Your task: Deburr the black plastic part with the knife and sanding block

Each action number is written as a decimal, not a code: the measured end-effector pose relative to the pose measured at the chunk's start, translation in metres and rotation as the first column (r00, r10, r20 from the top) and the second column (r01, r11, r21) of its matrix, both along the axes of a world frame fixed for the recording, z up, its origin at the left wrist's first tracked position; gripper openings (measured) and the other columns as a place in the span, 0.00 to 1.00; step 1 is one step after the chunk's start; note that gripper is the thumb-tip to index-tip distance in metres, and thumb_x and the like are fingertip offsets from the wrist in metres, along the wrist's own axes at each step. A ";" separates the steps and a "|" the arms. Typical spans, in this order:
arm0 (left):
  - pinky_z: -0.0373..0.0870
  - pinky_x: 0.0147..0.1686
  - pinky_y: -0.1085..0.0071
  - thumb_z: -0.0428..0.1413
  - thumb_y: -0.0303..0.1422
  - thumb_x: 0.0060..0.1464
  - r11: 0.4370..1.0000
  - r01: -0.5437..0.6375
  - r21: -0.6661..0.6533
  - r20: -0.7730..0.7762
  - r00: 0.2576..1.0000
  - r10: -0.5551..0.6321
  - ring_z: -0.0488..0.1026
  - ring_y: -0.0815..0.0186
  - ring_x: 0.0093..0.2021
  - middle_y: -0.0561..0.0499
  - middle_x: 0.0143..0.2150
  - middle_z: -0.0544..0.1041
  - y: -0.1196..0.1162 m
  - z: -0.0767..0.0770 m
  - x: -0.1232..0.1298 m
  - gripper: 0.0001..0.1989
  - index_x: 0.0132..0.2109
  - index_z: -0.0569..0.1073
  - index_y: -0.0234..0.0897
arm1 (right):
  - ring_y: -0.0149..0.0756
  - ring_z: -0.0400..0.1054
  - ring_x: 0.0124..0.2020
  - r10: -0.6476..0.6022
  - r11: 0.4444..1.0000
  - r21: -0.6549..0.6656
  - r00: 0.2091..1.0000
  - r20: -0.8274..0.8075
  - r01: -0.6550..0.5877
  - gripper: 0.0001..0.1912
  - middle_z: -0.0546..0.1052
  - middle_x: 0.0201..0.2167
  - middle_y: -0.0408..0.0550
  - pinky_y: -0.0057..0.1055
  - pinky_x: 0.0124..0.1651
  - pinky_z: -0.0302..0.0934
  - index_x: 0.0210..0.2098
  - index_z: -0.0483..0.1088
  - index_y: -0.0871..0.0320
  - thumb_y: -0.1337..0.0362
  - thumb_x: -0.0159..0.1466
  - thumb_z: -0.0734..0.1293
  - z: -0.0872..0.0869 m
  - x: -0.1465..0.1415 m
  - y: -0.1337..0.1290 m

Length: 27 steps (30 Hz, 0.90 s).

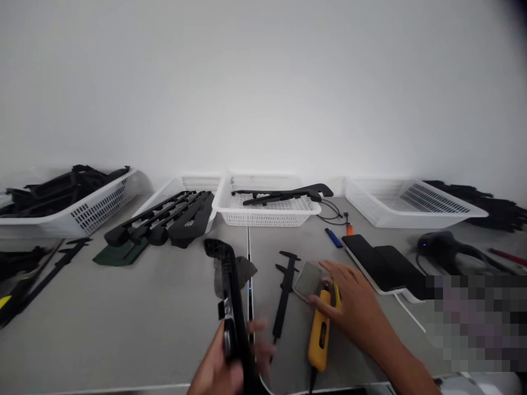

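Observation:
My left hand (220, 362) is wrapped round a long black plastic part (233, 291), held upright at the bottom middle; its fingers are smeared by motion. My right hand (349, 299) reaches in over the head end of a yellow corded tool (319, 337), thumb and fingers apart. The fingertips are by a small grey rectangular block (308, 281). Something yellow shows partly under the palm, its kind hidden. Between the two hands lies a black caliper (285, 296). Behind the black part sits a dark grey scrap (246, 274) on the table.
White baskets (269, 219) stand along the wall, some with black parts. Several similar black parts (191, 219) lean over a basket edge, above a green cloth (119, 253). At right are two phones (373, 263), a blue stick (333, 238) and a black corded device (438, 247).

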<state>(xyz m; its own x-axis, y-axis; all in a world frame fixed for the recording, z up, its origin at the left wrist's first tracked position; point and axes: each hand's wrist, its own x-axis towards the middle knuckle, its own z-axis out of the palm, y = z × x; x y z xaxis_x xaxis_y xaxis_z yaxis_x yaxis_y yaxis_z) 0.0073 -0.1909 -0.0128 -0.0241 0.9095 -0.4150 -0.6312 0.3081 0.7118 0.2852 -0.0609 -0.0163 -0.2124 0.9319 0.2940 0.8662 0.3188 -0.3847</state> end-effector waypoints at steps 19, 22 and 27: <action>0.70 0.19 0.72 0.64 0.45 0.56 0.907 0.282 0.313 -0.322 0.930 -0.177 0.74 0.64 0.18 0.58 0.27 0.77 0.173 0.014 0.026 0.45 0.74 0.54 0.41 | 0.52 0.66 0.63 0.461 0.887 0.125 0.865 -0.198 -0.444 0.34 0.71 0.61 0.58 0.50 0.66 0.61 0.65 0.64 0.56 0.60 0.61 0.72 0.069 -0.078 0.095; 0.70 0.19 0.70 0.61 0.49 0.58 0.903 0.302 0.304 -0.331 0.923 -0.197 0.74 0.64 0.17 0.54 0.30 0.80 0.168 0.000 0.026 0.44 0.74 0.53 0.42 | 0.54 0.62 0.66 0.538 0.838 0.235 0.818 -0.204 -0.492 0.42 0.70 0.64 0.58 0.54 0.67 0.58 0.69 0.58 0.53 0.64 0.58 0.72 0.048 -0.091 0.096; 0.79 0.35 0.65 0.66 0.36 0.50 0.925 0.232 0.299 -0.340 0.932 -0.124 0.81 0.58 0.35 0.45 0.47 0.84 0.171 -0.017 0.024 0.43 0.72 0.62 0.44 | 0.53 0.61 0.68 0.593 0.794 0.304 0.780 -0.198 -0.527 0.42 0.70 0.66 0.58 0.51 0.68 0.60 0.69 0.60 0.55 0.62 0.57 0.74 0.020 -0.097 0.088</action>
